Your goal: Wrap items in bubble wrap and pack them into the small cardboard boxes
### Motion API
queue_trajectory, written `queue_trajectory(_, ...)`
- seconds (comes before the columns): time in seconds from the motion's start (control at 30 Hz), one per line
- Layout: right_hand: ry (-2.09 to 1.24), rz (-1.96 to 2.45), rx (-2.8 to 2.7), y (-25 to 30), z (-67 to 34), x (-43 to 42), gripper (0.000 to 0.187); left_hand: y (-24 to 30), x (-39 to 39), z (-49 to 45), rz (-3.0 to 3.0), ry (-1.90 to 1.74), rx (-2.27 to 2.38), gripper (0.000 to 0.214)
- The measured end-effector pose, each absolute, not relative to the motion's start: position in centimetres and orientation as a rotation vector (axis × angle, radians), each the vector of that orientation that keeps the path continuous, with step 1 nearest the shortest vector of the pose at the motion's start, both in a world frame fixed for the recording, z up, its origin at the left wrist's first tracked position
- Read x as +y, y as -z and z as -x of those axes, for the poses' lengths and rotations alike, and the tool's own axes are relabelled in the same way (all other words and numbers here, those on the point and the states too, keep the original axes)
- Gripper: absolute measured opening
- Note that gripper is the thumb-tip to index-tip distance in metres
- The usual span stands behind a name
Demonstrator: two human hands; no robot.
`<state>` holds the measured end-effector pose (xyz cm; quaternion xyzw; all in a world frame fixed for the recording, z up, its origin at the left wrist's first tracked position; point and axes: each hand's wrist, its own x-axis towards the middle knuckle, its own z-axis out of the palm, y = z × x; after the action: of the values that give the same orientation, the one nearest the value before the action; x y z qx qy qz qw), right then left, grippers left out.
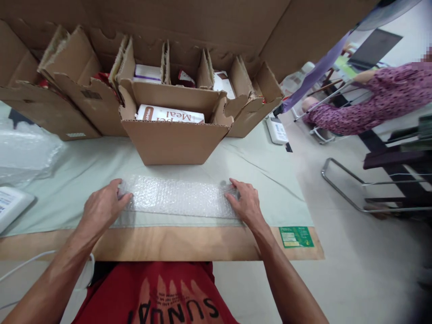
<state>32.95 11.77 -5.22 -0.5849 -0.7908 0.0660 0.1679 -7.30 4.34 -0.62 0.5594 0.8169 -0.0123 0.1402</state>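
Observation:
A long strip of clear bubble wrap (178,196) lies flat across the green cloth (270,198) near the table's front edge. My left hand (105,203) pinches its left end between thumb and fingers. At the other end, my right hand (245,200) grips the right edge in the same way. Just behind the strip stands an open cardboard box (177,143). Inside that box is a white and brown packet (172,114) with "Meal" printed on it.
Several cardboard bins (87,99) holding small boxes line the back. More bubble wrap (27,153) and a white device (13,204) lie at left. Another white device (277,130) sits at the right edge. A person in purple patterned clothing (381,99) sits beyond.

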Motion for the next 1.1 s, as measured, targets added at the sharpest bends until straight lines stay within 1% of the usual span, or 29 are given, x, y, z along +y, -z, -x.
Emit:
queue_trajectory(0.07, -0.364, 1.653, -2.281, 4.0, -32.8, 11.9, 0.027, 0.5, 4.6, 7.3, -1.594, 0.059, 2.34, 0.04)
queue_trajectory(0.13, -0.626, 1.601, -2.274, 2.3, -32.5, 11.1, 0.019, 0.2, 4.4, 7.6, -1.645, 0.003, 2.331, 0.032)
queue_trajectory(0.27, -1.153, 1.439, -2.159, -0.8, -31.3, 7.0, 0.015, -0.4, 3.7, 9.0, -1.805, -0.153, 2.45, 0.027)
queue_trajectory(0.33, -1.349, 1.349, -2.099, -1.1, -30.0, 4.5, 0.022, -0.9, 3.7, 9.8, -1.793, -0.201, 2.549, 0.028)
queue_trajectory(0.4, -1.496, 1.268, -2.043, -0.4, -28.3, 2.4, 0.04, -1.3, 4.4, 10.2, -1.724, -0.272, 2.635, 0.028)
queue_trajectory(0.47, -1.549, 1.234, -2.008, 0.7, -26.2, 0.9, 0.052, -1.8, 5.7, 10.4, -1.65, -0.345, 2.695, 0.027)
queue_trajectory(0.53, -1.524, 1.236, -2.005, 1.6, -24.0, 0.2, 0.056, -2.5, 7.4, 10.4, -1.605, -0.418, 2.725, 0.026)
queue_trajectory(0.67, -1.428, 1.259, -2.068, 2.1, -19.8, 0.3, 0.055, -3.9, 11.4, 10.3, -1.709, -0.578, 2.648, 0.031)
queue_trajectory(0.8, -1.407, 1.192, -2.144, 1.7, -16.6, 0.6, 0.052, -4.4, 12.5, 10.0, -1.824, -0.68, 2.534, 0.049)
queue_trajectory(0.87, -1.445, 1.161, -2.127, 1.7, -15.7, 0.5, 0.046, -3.8, 10.8, 9.7, -1.895, -0.718, 2.409, 0.051)
queue_trajectory(0.93, -1.526, 1.161, -2.05, 1.8, -15.4, 0.2, 0.038, -2.8, 7.5, 9.3, -1.955, -0.726, 2.246, 0.042)
queue_trajectory(0.97, -1.609, 1.158, -1.977, 1.8, -15.4, 0.1, 0.032, -2.1, 5.6, 9.1, -1.973, -0.714, 2.159, 0.034)
queue_trajectory(1.0, -1.721, 1.149, -1.877, 1.8, -15.4, -0.1, 0.027, -1.5, 3.6, 9.0, -1.978, -0.725, 2.057, 0.032)
queue_trajectory(1.03, -1.849, 1.13, -1.759, 1.7, -15.5, -0.2, 0.023, -0.8, 1.6, 9.0, -1.93, -0.796, 1.871, 0.032)
queue_trajectory(1.1, -2.068, 1.073, -1.51, 1.3, -15.4, -0.1, 0.024, 0.5, -1.7, 9.4, -1.723, -0.824, 1.668, 0.037)
